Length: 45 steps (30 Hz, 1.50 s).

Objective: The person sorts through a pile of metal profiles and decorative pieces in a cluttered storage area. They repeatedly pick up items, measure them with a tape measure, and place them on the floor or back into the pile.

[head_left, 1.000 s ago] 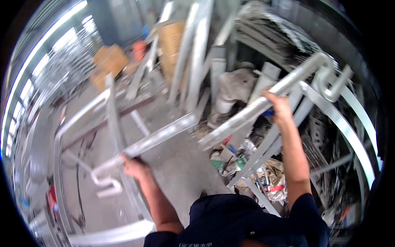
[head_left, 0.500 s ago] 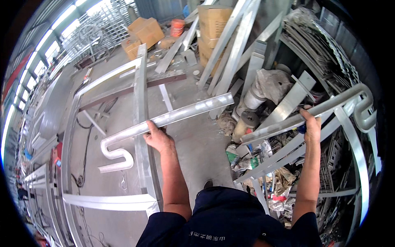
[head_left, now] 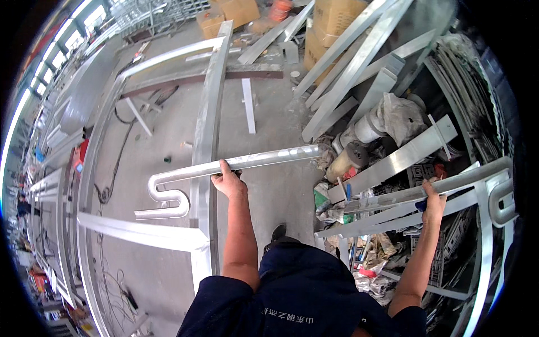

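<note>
My left hand (head_left: 229, 181) is closed round the straight part of a silver metal tube with an S-shaped end (head_left: 269, 157). Its bent end hangs to the left, over the metal frame (head_left: 209, 129), and its straight end reaches right. On the right, my right hand (head_left: 433, 203) grips a second, duller S-bent tube (head_left: 387, 197), with something small and blue beside the fingers. The curled end of that tube lies at the far right, close to a pale metal rack (head_left: 482, 236). Whether the rack bears any of its weight, I cannot tell.
Metal bars (head_left: 359, 67) lean at the back beside cardboard boxes (head_left: 238, 11). A cylindrical roll (head_left: 347, 162), plastic-wrapped goods (head_left: 401, 117) and scrap crowd the right side. Black cables (head_left: 115, 174) run over the grey floor (head_left: 264, 194). A brown beam (head_left: 252, 74) crosses the frame's far part.
Both hands keep their tubes. The left tube is more level and the right tube has tipped, its curled end sitting lower. The whole view has shifted, with the boxes higher and further right.
</note>
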Available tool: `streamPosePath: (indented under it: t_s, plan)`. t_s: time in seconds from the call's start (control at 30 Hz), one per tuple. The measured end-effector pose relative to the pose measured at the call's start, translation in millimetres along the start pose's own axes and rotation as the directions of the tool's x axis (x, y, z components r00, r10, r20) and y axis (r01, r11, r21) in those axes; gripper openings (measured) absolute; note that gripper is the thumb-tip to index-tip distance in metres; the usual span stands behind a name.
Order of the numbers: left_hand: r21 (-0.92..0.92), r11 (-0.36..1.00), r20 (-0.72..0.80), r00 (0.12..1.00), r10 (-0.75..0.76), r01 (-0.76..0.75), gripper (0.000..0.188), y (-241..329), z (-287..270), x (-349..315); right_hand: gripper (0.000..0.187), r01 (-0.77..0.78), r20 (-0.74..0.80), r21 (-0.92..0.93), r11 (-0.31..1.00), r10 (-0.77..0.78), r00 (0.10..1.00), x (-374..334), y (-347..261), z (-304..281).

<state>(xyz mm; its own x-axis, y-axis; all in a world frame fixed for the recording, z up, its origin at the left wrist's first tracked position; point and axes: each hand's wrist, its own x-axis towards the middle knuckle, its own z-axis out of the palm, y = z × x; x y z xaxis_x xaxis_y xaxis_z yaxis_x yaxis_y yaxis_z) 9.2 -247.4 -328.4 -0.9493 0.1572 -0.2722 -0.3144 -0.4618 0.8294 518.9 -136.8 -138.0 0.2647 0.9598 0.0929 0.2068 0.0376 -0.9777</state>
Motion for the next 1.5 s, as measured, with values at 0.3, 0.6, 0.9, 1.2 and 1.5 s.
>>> streamPosePath:
  t_s: [0.3, 0.6, 0.9, 1.2, 1.5]
  plan:
    - [0.135, 0.975, -0.347, 0.930, -0.120, 0.177, 0.032, -42, -157, 47, 0.023, 0.009, 0.235, -0.119, 0.993, 0.019, 0.972, -13, 43, 55]
    - [0.100, 0.971, -0.391, 0.906, -0.162, 0.217, 0.029, -37, -185, 70, 0.025, 0.009, 0.463, -0.067, 0.998, 0.023, 0.886, -35, 29, 132]
    - [-0.104, 0.960, -0.389, 0.878, -0.279, 0.259, 0.027, -17, -232, 123, 0.027, 0.079, 0.546, -0.070, 0.994, -0.028, 0.837, -52, 41, 141]
    - [0.310, 0.836, -0.548, 0.804, -0.232, 0.452, 0.027, 9, -224, 134, 0.020, 0.022, 0.537, -0.091, 0.996, 0.031, 0.843, -64, 36, 149]
    - [0.548, 0.818, 0.532, 0.828, -0.177, -0.177, 0.044, 8, -153, 8, 0.028, -0.036, 0.492, -0.192, 0.981, 0.128, 0.861, -79, 53, 217]
